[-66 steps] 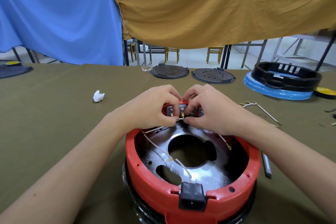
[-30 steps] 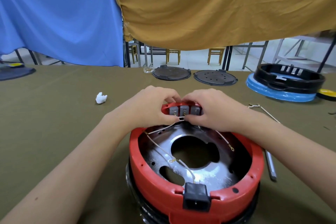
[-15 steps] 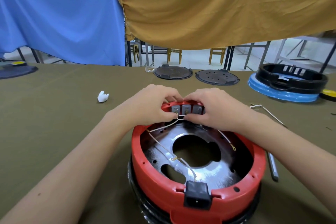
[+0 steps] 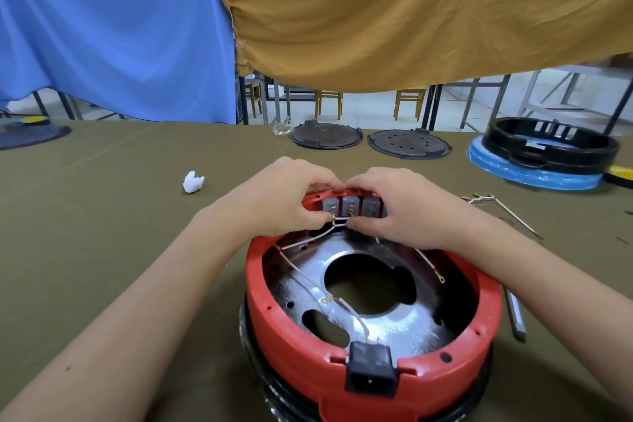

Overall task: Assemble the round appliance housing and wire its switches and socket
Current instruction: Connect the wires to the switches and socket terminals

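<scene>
A round red housing lies open side up on the table, with a shiny metal plate inside and a black socket at its near rim. Three grey switches sit in its far rim. My left hand curls over the rim at the left switch and pinches a white wire at its terminal. My right hand curls over the right switch, its thumb on the wire junction. Another white wire runs to the socket. A loose lead hangs under my right wrist.
Two dark round lids lie at the table's far edge. A black ring on a blue base stands far right. Spare wires and a grey pen-like tool lie to the right. A white scrap lies to the left.
Both hands stay at the switches on the far rim, fingers shifting slightly on the wire ends. The camera has moved a little; the housing has not been moved.
</scene>
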A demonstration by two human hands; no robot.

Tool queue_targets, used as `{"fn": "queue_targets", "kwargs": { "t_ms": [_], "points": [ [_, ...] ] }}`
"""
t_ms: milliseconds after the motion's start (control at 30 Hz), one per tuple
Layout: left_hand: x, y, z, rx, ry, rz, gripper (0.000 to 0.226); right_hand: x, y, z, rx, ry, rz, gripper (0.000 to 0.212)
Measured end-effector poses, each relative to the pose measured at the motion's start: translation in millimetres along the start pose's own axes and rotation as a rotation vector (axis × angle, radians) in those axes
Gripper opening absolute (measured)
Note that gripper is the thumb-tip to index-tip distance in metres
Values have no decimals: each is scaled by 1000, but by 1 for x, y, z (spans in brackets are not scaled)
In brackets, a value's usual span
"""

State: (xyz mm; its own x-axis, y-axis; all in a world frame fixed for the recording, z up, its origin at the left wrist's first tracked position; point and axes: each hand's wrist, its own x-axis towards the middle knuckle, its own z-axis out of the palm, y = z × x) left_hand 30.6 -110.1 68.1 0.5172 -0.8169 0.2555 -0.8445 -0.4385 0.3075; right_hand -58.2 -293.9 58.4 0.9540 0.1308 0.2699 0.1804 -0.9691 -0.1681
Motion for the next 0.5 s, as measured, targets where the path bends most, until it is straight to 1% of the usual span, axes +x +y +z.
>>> {"fn": "queue_targets", "kwargs": {
  "t_ms": [267, 367, 433, 500],
  "points": [
    [0, 0, 1, -9, 11, -1, 34, -1, -2, 0, -9, 3, 7, 43],
    [0, 0, 0, -10, 11, -7, 35, -2, -2, 0, 19, 59, -1, 45],
    [1, 0, -1, -13, 1, -11, 35, -3, -3, -1, 42, 113, -43, 33],
    [1, 0, -2, -7, -12, -4, 33, -2, -5, -2, 15, 112, -97, 18]
  ]
}}
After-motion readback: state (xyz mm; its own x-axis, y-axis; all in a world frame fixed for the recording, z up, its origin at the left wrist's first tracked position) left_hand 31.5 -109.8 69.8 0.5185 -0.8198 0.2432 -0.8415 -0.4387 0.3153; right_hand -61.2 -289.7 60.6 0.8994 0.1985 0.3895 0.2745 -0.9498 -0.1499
